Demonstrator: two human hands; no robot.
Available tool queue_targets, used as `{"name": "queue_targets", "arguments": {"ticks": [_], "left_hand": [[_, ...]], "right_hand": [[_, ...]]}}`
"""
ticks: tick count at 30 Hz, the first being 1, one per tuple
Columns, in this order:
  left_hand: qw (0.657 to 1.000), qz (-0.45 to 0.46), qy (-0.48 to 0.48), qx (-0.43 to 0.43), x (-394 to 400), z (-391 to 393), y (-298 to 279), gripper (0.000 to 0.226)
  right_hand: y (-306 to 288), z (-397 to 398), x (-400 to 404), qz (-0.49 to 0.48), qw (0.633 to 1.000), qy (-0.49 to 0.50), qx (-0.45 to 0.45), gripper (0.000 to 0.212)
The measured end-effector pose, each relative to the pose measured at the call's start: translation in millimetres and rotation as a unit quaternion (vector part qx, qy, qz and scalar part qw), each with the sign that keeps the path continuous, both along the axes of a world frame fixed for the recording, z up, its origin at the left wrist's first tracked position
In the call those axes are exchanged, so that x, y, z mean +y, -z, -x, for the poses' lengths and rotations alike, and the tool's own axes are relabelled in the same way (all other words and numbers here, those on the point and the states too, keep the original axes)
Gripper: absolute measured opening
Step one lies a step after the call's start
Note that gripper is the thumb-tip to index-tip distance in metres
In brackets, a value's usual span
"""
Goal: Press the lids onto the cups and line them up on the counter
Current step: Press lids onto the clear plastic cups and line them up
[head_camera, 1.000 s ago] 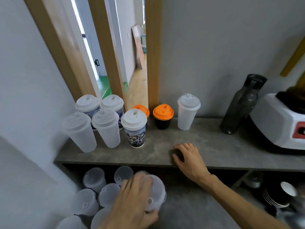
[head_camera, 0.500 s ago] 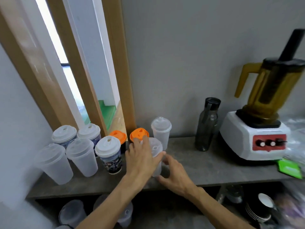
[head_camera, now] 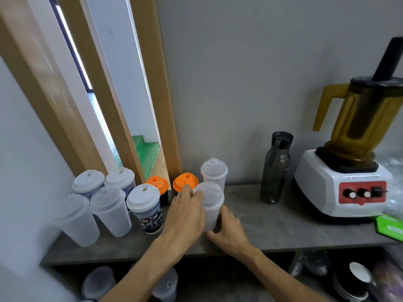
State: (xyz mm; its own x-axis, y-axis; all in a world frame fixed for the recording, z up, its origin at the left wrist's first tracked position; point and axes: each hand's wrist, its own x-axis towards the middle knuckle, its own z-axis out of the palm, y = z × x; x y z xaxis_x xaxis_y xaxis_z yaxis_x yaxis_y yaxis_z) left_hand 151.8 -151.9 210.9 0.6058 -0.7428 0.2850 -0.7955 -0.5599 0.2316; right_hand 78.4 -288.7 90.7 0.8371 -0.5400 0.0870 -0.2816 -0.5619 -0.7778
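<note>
- Frosted cup (head_camera: 210,211) — lidded, at frame centre on the counter (head_camera: 272,225).
- Left hand (head_camera: 185,216) — fingers curled round the cup's left side.
- Right hand (head_camera: 229,233) — fingers wrapped at its base.

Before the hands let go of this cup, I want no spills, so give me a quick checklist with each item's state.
1. Frosted cup upright on the counter: ok.
2. Lid on the cup: ok; fully snapped down: cannot tell.
3. Left hand grips the cup's side: ok.
4. Right hand steadies its base: ok.
5. Clear of the water bottle: ok.
6. In line with the cup behind: cannot tell.
</note>
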Motion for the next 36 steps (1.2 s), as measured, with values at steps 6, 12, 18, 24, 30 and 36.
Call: {"name": "queue_targets", "arguments": {"ticks": [6,12,18,24,30,36], "left_hand": [[0.997,0.061,0.028,-0.035,-5,-3,13,0.030],[0.991,0.114,-0.007,-0.064,-5,-9,24,0.049],[0.992,0.124,0.003,0.025,-3,-33,28,0.073],[0.959,0.206,0.061,0.184,-4,-37,46,0.070],[0.934,0.241,0.082,0.252,-2,-36,46,0.070],[0.883,0.357,0.003,0.306,-6,-3,64,0.067]], "right_hand": [[2,-16,9,-0.022,0.999,0.018,-0.029,0.097],[15,-23,12,-0.009,1.000,0.014,-0.014,0.092],[29,-26,9,-0.017,1.000,0.018,-0.018,0.083],[36,-27,6,-0.024,0.999,0.012,-0.018,0.087],[34,-25,7,-0.016,0.999,0.008,-0.029,0.081],[26,-25,10,0.006,0.999,0.007,-0.052,0.090]]}}
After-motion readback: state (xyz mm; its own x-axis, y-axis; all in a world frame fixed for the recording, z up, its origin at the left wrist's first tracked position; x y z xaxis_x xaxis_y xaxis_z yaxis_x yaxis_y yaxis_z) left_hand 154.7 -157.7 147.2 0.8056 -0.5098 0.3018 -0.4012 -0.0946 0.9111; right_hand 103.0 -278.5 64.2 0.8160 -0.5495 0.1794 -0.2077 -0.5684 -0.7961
